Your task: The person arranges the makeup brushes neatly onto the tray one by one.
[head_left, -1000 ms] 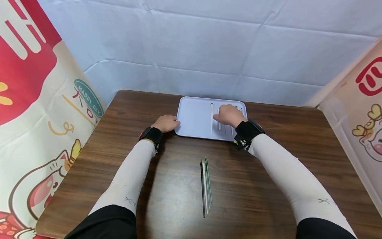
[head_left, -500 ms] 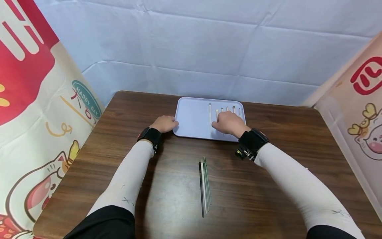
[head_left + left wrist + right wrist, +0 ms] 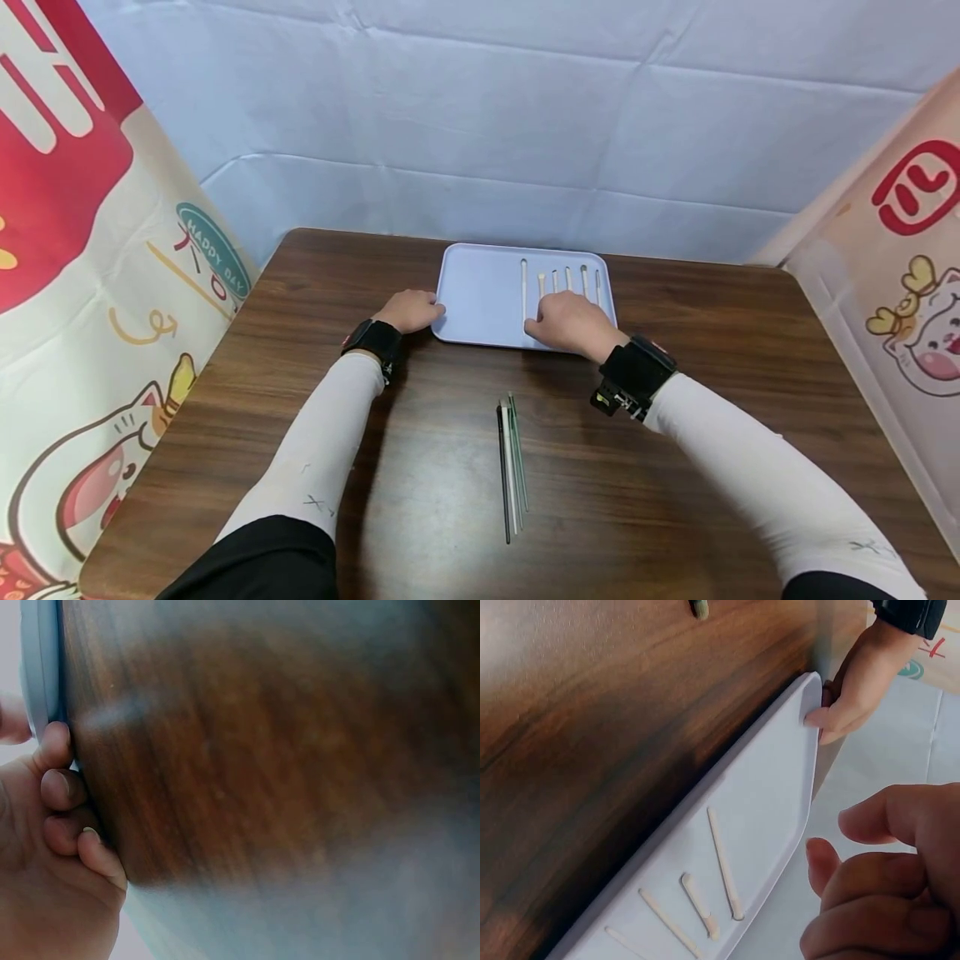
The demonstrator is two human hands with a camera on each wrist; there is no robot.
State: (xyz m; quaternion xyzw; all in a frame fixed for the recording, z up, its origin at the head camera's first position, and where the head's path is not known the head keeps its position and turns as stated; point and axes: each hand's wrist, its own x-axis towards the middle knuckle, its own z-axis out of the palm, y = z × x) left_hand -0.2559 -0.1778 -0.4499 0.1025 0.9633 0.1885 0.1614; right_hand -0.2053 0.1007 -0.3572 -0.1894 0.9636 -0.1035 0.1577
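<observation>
A pale lavender tray (image 3: 476, 292) lies near the table's far edge. My left hand (image 3: 408, 312) grips its left end, thumb over the rim and fingers curled outside it, as the right wrist view shows. On the right half of the tray lie several slim pale sticks (image 3: 523, 287) in a row, some with darker tips; their exact kind is too small to tell. My right hand (image 3: 572, 323) is above their near ends and hides them. In the right wrist view its thumb and index finger (image 3: 877, 816) stand apart, with nothing visible between them.
Nearer on the brown wooden table (image 3: 420, 467) lies a loose bundle of thin sticks: a black stick (image 3: 503, 475), a white stick (image 3: 512, 475) and green sticks (image 3: 519, 458). A pale cloth (image 3: 480, 125) hangs behind the table, with printed cloths (image 3: 97, 350) at the sides.
My right hand has drawn back toward the tray's near edge, uncovering the far ends of the sticks. The left hand stays at the tray's left end.
</observation>
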